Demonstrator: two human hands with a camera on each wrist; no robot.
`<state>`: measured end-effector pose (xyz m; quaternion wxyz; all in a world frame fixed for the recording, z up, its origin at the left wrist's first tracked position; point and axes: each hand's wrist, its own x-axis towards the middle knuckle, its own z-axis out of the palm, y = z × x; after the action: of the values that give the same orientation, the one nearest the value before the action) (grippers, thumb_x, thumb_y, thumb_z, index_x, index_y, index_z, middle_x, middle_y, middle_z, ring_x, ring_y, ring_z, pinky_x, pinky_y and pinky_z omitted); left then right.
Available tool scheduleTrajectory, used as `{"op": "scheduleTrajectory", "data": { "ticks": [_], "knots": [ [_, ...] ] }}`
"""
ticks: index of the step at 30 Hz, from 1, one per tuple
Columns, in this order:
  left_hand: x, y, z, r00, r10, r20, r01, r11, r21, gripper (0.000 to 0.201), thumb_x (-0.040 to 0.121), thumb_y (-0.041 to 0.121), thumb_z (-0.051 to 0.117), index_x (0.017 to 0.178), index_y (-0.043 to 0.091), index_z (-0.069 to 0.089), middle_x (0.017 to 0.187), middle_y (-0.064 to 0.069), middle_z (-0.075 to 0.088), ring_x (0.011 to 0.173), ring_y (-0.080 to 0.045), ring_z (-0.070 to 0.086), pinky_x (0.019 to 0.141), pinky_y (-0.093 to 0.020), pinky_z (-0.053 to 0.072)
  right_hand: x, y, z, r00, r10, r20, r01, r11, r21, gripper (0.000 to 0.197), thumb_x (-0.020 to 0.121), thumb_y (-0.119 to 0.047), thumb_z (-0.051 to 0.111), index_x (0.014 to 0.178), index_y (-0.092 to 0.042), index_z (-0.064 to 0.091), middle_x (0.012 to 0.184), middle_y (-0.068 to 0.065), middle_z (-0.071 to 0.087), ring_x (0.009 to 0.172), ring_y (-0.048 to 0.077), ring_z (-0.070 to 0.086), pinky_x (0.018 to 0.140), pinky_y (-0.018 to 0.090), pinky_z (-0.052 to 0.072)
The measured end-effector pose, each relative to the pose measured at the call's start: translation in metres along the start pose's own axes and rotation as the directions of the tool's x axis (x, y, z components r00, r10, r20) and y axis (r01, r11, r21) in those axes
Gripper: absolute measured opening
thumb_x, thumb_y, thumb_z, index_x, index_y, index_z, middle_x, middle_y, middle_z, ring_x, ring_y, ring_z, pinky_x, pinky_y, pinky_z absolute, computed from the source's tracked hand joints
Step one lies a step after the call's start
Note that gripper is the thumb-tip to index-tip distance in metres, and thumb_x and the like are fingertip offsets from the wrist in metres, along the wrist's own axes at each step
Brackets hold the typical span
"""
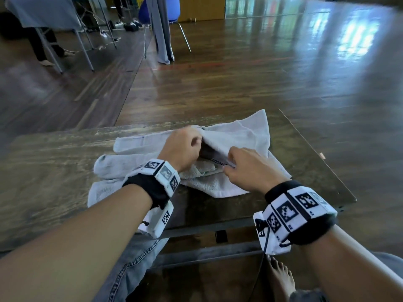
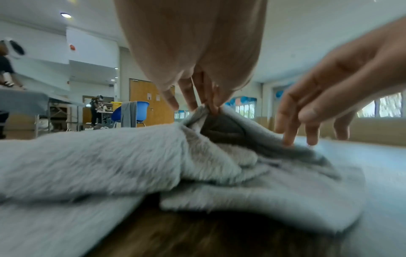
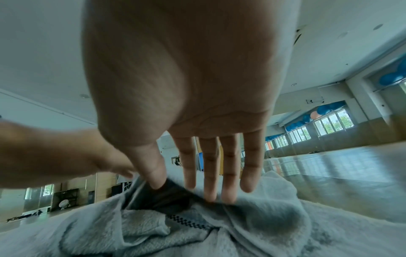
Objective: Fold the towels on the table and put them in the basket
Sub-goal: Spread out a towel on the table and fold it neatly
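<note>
**A:** Where does the job stand, starting with the big things?

**B:** The dark worktop (image 1: 54,162) carries a loose heap of pale grey towels (image 1: 244,136), bunched toward the far right corner and overlapping each other. No basket shows in any view.

**A:** How will that cloth behave?

**B:** My guess is light, soft and floppy terry. It sags wherever it isn't held, so it won't keep a crease unless it is pressed flat. It shouldn't be slippery, since the pile looks grippy, and nothing here is fragile.

**A:** And the hands?

**B:** The left hand (image 1: 183,149) has its fingers (image 2: 197,97) curled together, pinching a raised fold of the top towel. The right hand (image 1: 250,168) is just beside it; its fingers (image 3: 208,175) are fairly straight and pointing down onto the cloth, with the thumb at a hem. Whether that thumb truly nips the edge, I can't tell.

**A:** Best place to take hold?

**B:** Probably the corners or that hem with the dark checkered trim (image 3: 186,223), one hand at each end, so a single towel lifts clear of the heap.
</note>
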<state>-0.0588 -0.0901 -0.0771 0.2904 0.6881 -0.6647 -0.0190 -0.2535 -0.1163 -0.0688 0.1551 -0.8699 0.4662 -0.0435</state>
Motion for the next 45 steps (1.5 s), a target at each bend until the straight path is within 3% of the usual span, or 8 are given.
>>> {"op": "scheduleTrajectory", "data": {
  "ticks": [6, 11, 17, 23, 29, 36, 41, 45],
  "knots": [
    [0.005, 0.057, -0.04, 0.935, 0.202, -0.293, -0.247, 0.961, -0.124, 0.013, 0.084, 0.002, 0.064, 0.084, 0.002, 0.077, 0.095, -0.003, 0.075, 0.085, -0.015, 0.068, 0.079, -0.032, 0.055, -0.008, 0.002, -0.011, 0.966, 0.116, -0.232, -0.069, 0.978, 0.199, 0.06, 0.094, -0.051, 0.054, 0.138, -0.022, 0.025, 0.1, 0.005, 0.057, 0.081, 0.032, 0.053, 0.068, 0.041, 0.04],
    [-0.006, 0.076, -0.044, 0.95, 0.239, -0.201, -0.271, 0.951, -0.151, 0.004, 0.077, -0.001, 0.07, 0.08, 0.0, 0.071, 0.087, -0.006, 0.07, 0.08, -0.021, 0.066, 0.075, -0.041, 0.054, -0.013, 0.007, -0.023, 0.932, 0.11, -0.345, 0.011, 0.944, 0.331, 0.018, 0.1, -0.034, 0.037, 0.102, -0.024, 0.052, 0.098, 0.012, 0.065, 0.089, 0.037, 0.061, 0.076, 0.046, 0.05],
    [-0.014, 0.062, -0.025, 0.98, -0.06, -0.187, 0.029, 0.986, -0.166, 0.026, 0.079, 0.002, 0.068, 0.1, 0.003, 0.054, 0.093, -0.013, 0.06, 0.081, -0.026, 0.056, 0.064, -0.031, 0.042, -0.021, 0.002, -0.038, 0.835, 0.063, -0.546, 0.418, 0.573, 0.705, 0.02, 0.105, -0.017, 0.043, 0.099, -0.011, 0.061, 0.091, 0.002, 0.071, 0.078, 0.016, 0.076, 0.063, 0.041, 0.064],
    [-0.007, 0.053, -0.032, 0.934, -0.339, -0.11, 0.327, 0.938, -0.114, 0.03, 0.088, 0.013, 0.055, 0.058, 0.012, 0.05, 0.054, -0.003, 0.05, 0.052, -0.019, 0.043, 0.043, -0.023, 0.028, -0.019, 0.008, -0.035, 0.769, 0.195, -0.609, 0.46, 0.492, 0.739, 0.015, 0.104, -0.018, 0.048, 0.105, -0.016, 0.062, 0.096, 0.004, 0.074, 0.089, 0.021, 0.075, 0.078, 0.049, 0.061],
    [0.004, 0.053, -0.066, 0.9, -0.406, -0.157, 0.353, 0.891, -0.285, 0.056, 0.092, 0.034, 0.058, 0.045, 0.013, 0.036, 0.042, 0.004, 0.034, 0.04, -0.013, 0.031, 0.042, -0.023, 0.025, -0.018, 0.009, -0.034, 0.875, 0.175, -0.451, 0.301, 0.532, 0.791, 0.019, 0.096, -0.012, 0.059, 0.11, -0.024, 0.065, 0.11, -0.01, 0.072, 0.101, 0.002, 0.068, 0.077, 0.012, 0.053],
    [-0.001, 0.071, -0.076, 0.952, -0.294, 0.086, 0.304, 0.876, -0.374, 0.055, 0.087, 0.053, 0.06, 0.055, 0.009, 0.065, 0.056, 0.001, 0.058, 0.051, -0.009, 0.052, 0.061, -0.026, 0.044, -0.033, -0.017, -0.013, 0.972, -0.071, -0.223, 0.221, 0.592, 0.775, 0.054, 0.077, -0.058, 0.075, 0.115, -0.025, 0.057, 0.102, -0.008, 0.068, 0.091, 0.007, 0.068, 0.077, 0.025, 0.056],
    [-0.021, 0.071, -0.069, 0.947, -0.063, 0.315, 0.155, 0.949, -0.275, 0.024, 0.078, 0.016, 0.068, 0.057, 0.02, 0.058, 0.051, 0.019, 0.053, 0.05, 0.001, 0.047, 0.05, -0.007, 0.037, -0.028, -0.013, -0.007, 0.97, 0.051, -0.24, 0.152, 0.642, 0.751, 0.012, 0.09, -0.009, 0.063, 0.092, -0.019, 0.057, 0.091, 0.009, 0.071, 0.085, 0.027, 0.073, 0.079, 0.054, 0.06],
    [-0.029, 0.062, -0.067, 0.975, -0.066, 0.213, 0.116, 0.966, -0.232, 0.026, 0.081, 0.009, 0.07, 0.076, 0.035, 0.069, 0.07, 0.014, 0.068, 0.056, 0.006, 0.056, 0.052, -0.006, 0.042, -0.034, -0.013, -0.018, 0.965, 0.185, -0.187, 0.088, 0.444, 0.892, 0.009, 0.097, 0.0, 0.053, 0.097, -0.009, 0.052, 0.089, 0.021, 0.072, 0.063, 0.025, 0.075, 0.065, 0.046, 0.064]
  ]
}}
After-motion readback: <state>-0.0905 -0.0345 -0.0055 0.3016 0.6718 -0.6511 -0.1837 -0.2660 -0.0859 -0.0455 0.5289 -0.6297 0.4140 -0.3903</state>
